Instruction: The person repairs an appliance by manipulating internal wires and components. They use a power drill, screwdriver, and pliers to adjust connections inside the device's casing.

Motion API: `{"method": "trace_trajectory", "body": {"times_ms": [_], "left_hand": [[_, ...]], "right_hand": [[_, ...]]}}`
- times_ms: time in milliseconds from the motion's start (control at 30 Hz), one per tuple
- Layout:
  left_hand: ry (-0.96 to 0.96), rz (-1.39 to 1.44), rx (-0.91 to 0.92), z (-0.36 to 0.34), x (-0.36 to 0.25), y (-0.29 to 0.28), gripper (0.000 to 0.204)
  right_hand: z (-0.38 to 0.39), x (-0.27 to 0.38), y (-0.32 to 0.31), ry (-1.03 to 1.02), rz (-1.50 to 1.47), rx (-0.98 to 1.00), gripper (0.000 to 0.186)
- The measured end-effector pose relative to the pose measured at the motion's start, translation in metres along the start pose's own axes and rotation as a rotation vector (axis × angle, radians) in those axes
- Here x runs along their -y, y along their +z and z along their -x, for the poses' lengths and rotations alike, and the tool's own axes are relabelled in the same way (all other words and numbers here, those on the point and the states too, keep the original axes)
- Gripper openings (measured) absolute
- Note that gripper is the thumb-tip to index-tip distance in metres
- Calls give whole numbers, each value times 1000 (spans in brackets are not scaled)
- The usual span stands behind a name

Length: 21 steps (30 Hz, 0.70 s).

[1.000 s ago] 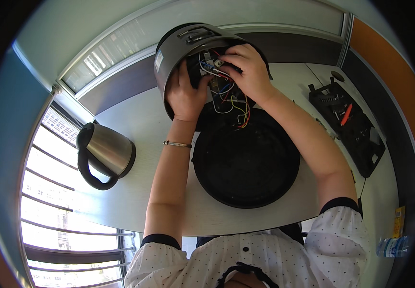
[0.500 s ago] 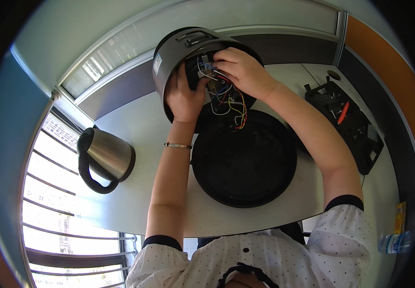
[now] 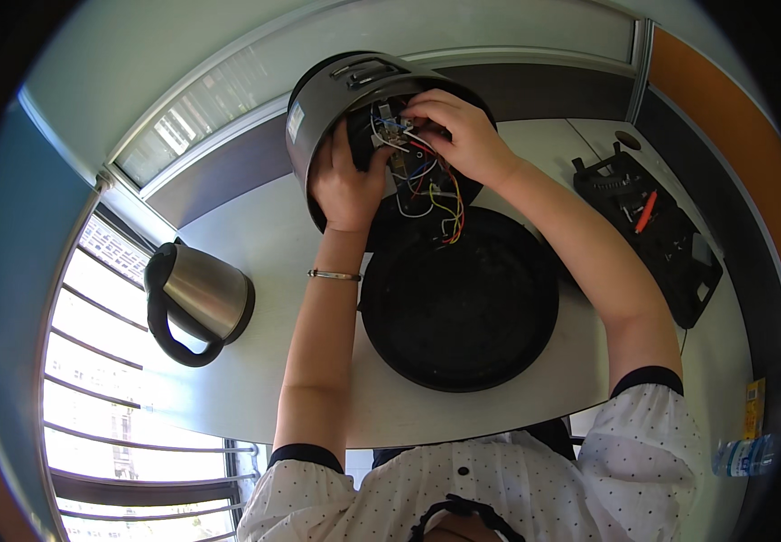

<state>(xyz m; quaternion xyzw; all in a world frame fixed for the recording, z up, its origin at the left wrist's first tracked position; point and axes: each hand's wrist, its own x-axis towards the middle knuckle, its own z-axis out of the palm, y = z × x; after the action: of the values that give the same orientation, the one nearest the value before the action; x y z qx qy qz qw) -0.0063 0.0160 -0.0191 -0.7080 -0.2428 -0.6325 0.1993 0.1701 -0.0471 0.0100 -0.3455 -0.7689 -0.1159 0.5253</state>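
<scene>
A round dark appliance housing (image 3: 327, 90) lies tilted on its side at the far middle of the table, its open end toward me. Inside it show a small metal-and-black component (image 3: 392, 131) and coloured wires (image 3: 449, 212) hanging out. My left hand (image 3: 347, 185) reaches inside, fingers and thumb curled round a black inner part; the fingertips are partly hidden. My right hand (image 3: 463, 135) is bent at the upper right of the opening, fingers curled beside the component. Whatever its fingertips hold is too small to make out. Below lies a round black shallow lid or base (image 3: 458, 307).
A steel kettle (image 3: 201, 294) with a black handle stands at the left. An open black tool case (image 3: 670, 244) with a red-handled tool (image 3: 646, 212) lies at the right. A plastic bottle (image 3: 743, 457) and a yellow box (image 3: 753, 408) are at the lower right.
My right hand's fingers have drawn slightly up and right, away from the blue wires at the component. The left hand and the housing have hardly moved.
</scene>
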Motion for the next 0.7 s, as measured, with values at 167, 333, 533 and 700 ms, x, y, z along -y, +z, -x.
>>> {"method": "trace_trajectory", "body": {"times_ms": [167,333,533,700], "left_hand": [[-26,-14,15,3,2,-1,62],[-42,-15,1,4,3,-3,62],[-64,15,-9,6,3,-4,62],[16,-8,-43,8,14,-6,67]], "right_hand": [[10,9,-10,-30,265,-118,32],[16,-5,-28,-70,503,-515,37],[17,-38,-31,681,-185,-98,83],[25,-44,-22,638,-125,-55,52]]}}
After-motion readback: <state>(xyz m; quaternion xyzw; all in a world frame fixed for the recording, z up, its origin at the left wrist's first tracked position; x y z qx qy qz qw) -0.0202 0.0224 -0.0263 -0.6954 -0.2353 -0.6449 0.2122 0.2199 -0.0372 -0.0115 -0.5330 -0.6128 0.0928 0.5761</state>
